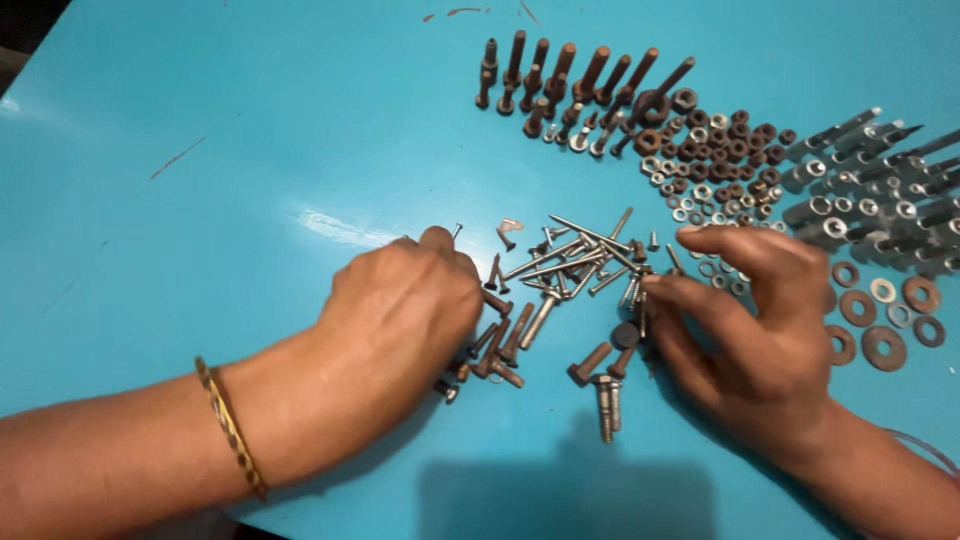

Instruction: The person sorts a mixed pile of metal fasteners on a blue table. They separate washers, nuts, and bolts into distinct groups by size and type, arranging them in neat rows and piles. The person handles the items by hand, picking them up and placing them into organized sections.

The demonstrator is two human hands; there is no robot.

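A loose heap of mixed screws, nails and bolts (565,275) lies in the middle of the turquoise table (250,150). My left hand (405,305) rests at the heap's left edge, knuckles up, and pinches a small screw (457,230) between thumb and fingertip. My right hand (750,320) sits at the heap's right edge, fingers curled, with its fingertips on the small screws (640,290). Short rusty bolts (500,345) lie under my left hand's fingers. A braided bangle (230,430) circles my left wrist.
Sorted groups lie beyond the heap: a row of rusty bolts (570,80) at the top, rusty nuts and small washers (720,150) to their right, silver anchor sleeves (880,190) at the far right, large washers (880,320) beside my right hand.
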